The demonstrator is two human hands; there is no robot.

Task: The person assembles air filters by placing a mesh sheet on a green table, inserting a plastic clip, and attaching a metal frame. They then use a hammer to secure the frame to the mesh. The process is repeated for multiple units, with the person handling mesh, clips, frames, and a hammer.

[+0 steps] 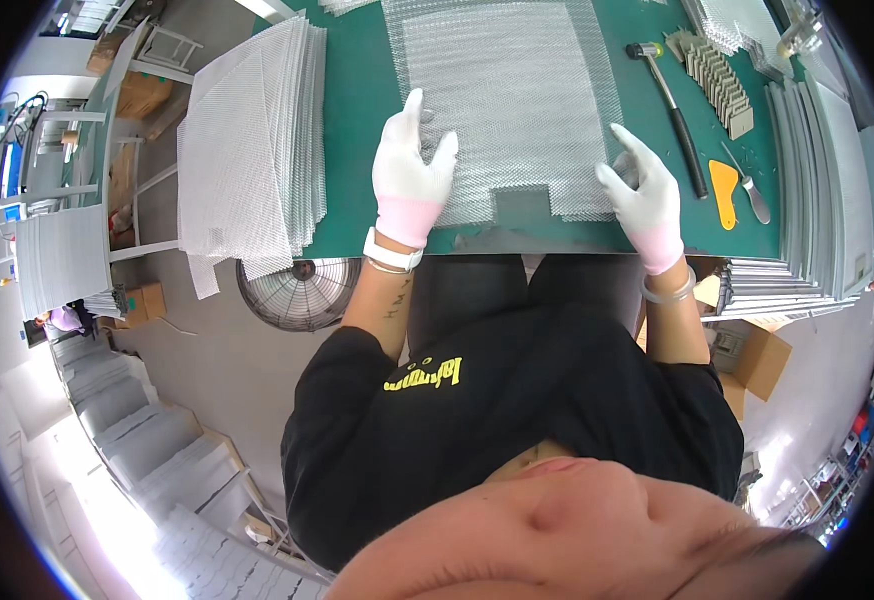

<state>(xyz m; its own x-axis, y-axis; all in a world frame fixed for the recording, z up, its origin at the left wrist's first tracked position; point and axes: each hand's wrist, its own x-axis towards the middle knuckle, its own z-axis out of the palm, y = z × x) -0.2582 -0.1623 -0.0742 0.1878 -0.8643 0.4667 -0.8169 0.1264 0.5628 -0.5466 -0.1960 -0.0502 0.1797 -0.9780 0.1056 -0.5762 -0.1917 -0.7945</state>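
Note:
On the green worktop before me lies a stack of silvery perforated mesh sheets, with a rectangular notch in its near edge. My left hand, in a white glove with a pink cuff, is at the sheet's left edge, thumb and fingers apart. Across from it, my right hand, gloved the same way, hovers by the right edge with its fingers curved and spread. Neither hand appears to grip anything; whether the fingertips touch the mesh I cannot tell.
A taller pile of mesh sheets overhangs the worktop at left. At right lie a hammer, a row of small grey pieces, a yellow scraper and a screwdriver. Panels stand along the right edge.

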